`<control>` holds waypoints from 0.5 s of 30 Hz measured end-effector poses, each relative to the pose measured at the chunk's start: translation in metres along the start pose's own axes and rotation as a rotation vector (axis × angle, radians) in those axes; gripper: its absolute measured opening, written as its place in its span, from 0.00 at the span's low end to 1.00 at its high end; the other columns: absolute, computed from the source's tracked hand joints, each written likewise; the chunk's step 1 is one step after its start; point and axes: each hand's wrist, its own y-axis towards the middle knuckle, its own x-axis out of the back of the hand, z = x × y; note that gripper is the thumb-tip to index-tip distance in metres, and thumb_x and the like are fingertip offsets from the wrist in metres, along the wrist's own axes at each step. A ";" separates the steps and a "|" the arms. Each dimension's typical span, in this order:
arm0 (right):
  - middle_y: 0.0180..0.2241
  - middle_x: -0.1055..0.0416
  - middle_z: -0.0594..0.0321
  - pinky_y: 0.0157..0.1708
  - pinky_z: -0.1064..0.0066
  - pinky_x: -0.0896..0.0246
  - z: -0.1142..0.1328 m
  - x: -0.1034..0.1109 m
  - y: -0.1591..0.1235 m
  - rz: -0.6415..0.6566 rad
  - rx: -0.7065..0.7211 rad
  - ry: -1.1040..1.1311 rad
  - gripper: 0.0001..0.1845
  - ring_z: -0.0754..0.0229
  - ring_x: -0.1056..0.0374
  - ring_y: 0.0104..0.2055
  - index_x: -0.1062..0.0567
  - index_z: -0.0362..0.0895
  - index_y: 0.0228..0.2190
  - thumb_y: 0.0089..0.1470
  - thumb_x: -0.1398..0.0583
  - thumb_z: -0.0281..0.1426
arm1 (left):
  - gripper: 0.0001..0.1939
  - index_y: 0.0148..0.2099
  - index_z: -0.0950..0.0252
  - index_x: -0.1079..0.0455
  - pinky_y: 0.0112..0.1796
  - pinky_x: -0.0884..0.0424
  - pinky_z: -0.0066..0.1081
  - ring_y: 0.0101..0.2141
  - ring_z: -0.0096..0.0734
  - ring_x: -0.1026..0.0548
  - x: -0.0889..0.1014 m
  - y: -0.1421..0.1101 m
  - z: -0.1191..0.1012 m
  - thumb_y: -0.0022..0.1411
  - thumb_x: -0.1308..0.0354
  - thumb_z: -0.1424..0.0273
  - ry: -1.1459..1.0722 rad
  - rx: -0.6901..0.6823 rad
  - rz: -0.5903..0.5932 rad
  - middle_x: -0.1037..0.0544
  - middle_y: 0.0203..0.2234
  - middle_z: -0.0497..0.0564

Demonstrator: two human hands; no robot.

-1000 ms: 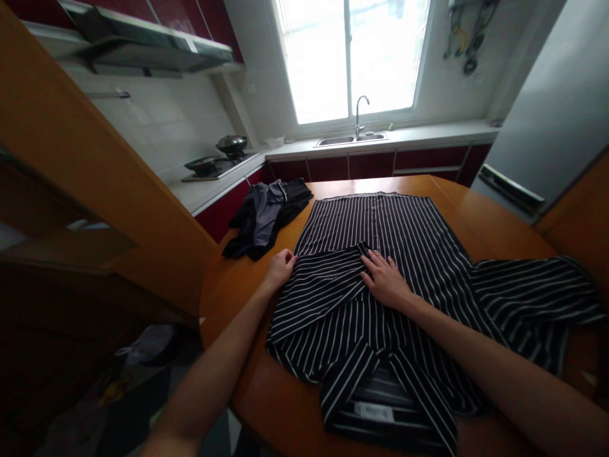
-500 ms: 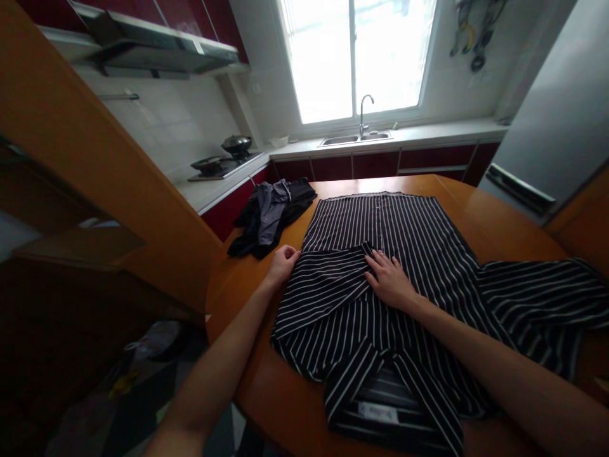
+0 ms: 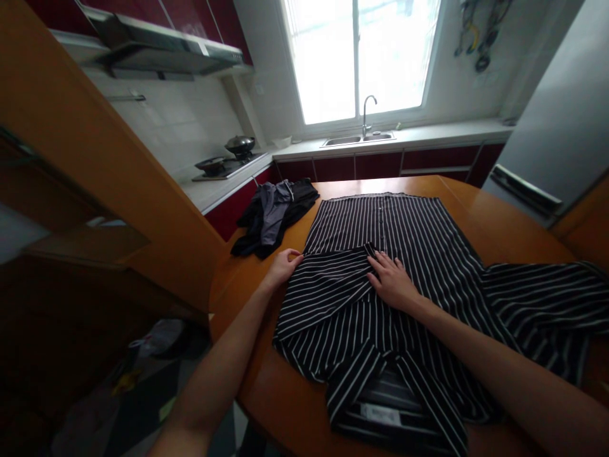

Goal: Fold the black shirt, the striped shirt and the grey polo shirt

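Left hand [image 3: 285,265] and right hand [image 3: 394,283] well apart on a striped shirt [image 3: 425,254], spread on the wooden surface [image 3: 504,219].
Dark clothes [image 3: 273,219] lie heaped at the surface's far left; nearer, the left hand has thumb and fingers pinched on the shirt's left edge; one sleeve [image 3: 323,285] lies folded across the front; the right hand rests palm down and flat at that sleeve's end, just beside the buttons [image 3: 381,219]; the collar [image 3: 352,381] faces the near edge, a white tag [image 3: 380,414] inside; the other sleeve [image 3: 547,292] runs out to the right; behind are a stove [image 3: 233,167], a sink [image 3: 342,141] and a fridge [image 3: 547,120].
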 end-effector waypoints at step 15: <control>0.69 0.49 0.49 0.67 0.45 0.60 -0.002 -0.005 0.000 -0.007 0.023 -0.039 0.31 0.47 0.56 0.71 0.38 0.40 0.65 0.66 0.53 0.40 | 0.55 0.74 0.61 0.60 0.26 0.36 0.23 0.30 0.29 0.24 0.035 -0.105 -0.009 0.55 0.30 0.59 -0.256 0.261 0.253 0.22 0.33 0.50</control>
